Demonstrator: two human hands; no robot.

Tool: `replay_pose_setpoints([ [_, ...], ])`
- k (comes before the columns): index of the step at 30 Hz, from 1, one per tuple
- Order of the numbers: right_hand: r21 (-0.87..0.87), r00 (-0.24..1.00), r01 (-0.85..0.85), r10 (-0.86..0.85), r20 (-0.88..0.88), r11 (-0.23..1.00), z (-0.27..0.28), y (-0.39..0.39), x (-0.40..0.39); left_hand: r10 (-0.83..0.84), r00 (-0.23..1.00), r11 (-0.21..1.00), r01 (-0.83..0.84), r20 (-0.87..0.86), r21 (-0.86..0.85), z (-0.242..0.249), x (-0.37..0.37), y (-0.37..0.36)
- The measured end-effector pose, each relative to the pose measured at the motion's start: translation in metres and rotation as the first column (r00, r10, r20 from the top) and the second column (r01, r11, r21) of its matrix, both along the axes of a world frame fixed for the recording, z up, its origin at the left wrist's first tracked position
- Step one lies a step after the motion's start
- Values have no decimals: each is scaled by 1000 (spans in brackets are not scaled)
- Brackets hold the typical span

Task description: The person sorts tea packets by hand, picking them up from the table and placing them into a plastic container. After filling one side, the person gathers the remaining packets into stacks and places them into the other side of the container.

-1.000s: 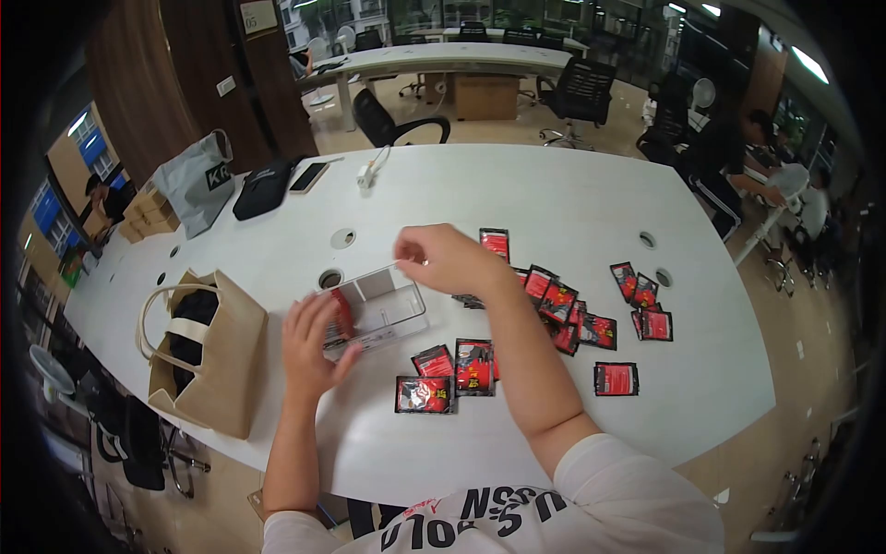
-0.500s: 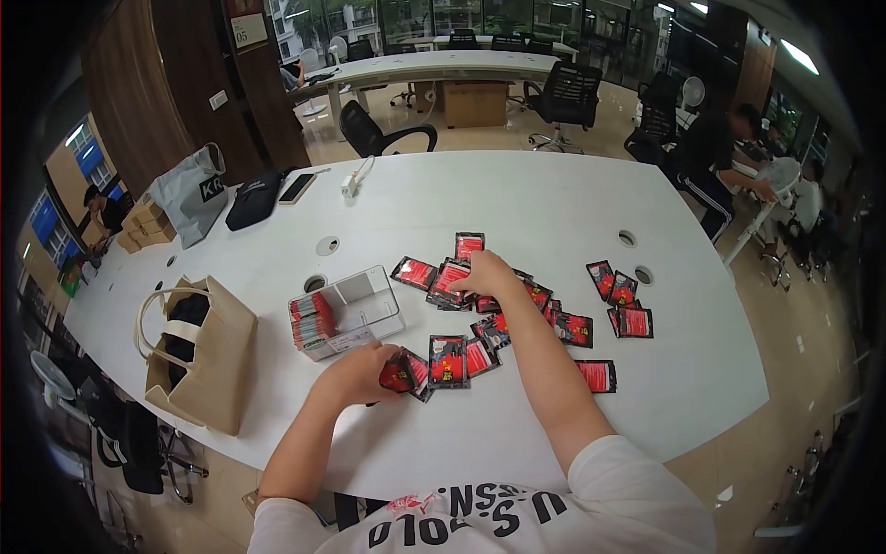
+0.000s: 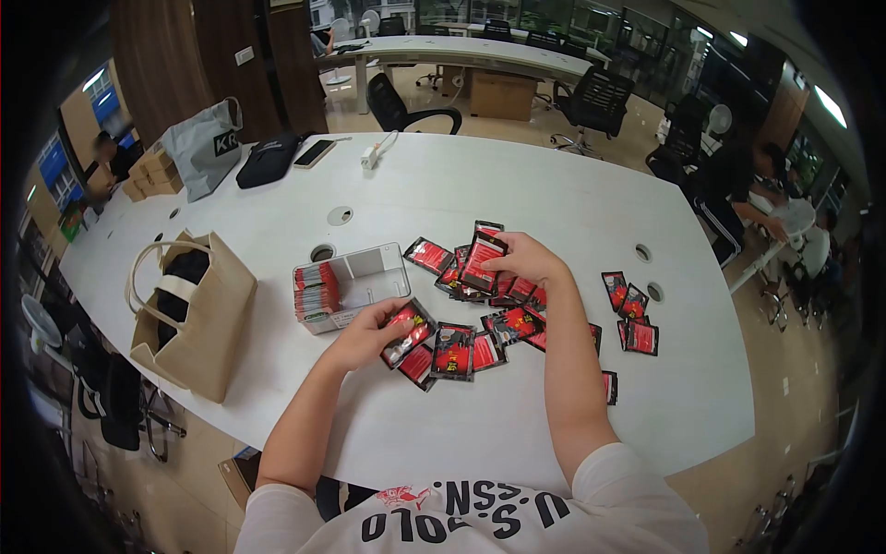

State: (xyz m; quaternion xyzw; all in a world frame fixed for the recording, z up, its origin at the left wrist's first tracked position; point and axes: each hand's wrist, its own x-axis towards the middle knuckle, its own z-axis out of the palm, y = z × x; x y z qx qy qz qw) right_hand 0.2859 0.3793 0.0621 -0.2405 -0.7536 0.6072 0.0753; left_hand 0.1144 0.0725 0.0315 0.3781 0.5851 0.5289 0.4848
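My left hand point(image 3: 377, 334) grips a red and black packet point(image 3: 412, 331), just in front of a clear plastic box point(image 3: 377, 273). Red packets point(image 3: 316, 290) stand in a row in the left part of that box. Over the middle of the pile, my right hand point(image 3: 519, 257) holds another red packet point(image 3: 482, 262) by its right side. Several more packets lie loose and overlapping between and beneath my hands, one of them point(image 3: 453, 352) flat with its dark side up.
A beige tote bag point(image 3: 214, 314) stands at the left. Farther back are a grey bag point(image 3: 198, 152), a black pouch point(image 3: 268, 162), a phone point(image 3: 315, 154) and a white adapter point(image 3: 370, 158). Several packets point(image 3: 640, 337) lie at the right. A person point(image 3: 724, 189) is beyond the table.
My left hand has lifted a packet up toward the box. My right hand has raised a packet off the pile. The whole view has shifted slightly.
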Motion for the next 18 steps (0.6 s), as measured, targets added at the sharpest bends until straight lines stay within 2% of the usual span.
replay_pose_setpoints([
  [2, -32, 997, -69, 68, -43, 997, 18, -11, 3, 92, 985, 993, -102, 145, 62, -8, 1, 3],
  [5, -72, 984, -138, 128, -123, 988, 30, -22, 2, 165, 963, 971, -197, 212, 139, 1, 5, -1],
  [9, -95, 961, -189, 164, -224, 977, 42, -33, 3, 165, 926, 963, -225, 340, 147, -4, -8, 2],
  [12, -94, 954, -199, 171, -247, 975, 52, -38, 6, 218, 932, 925, -292, 291, 243, 9, 2, -2],
  [15, -28, 953, -204, 192, -235, 979, 54, -36, 7, 340, 887, 867, -424, 312, 263, 22, 14, 3],
  [18, -59, 939, -213, 187, -289, 975, 59, -47, 6, 293, 901, 906, -369, 321, 208, 7, 4, 5],
])
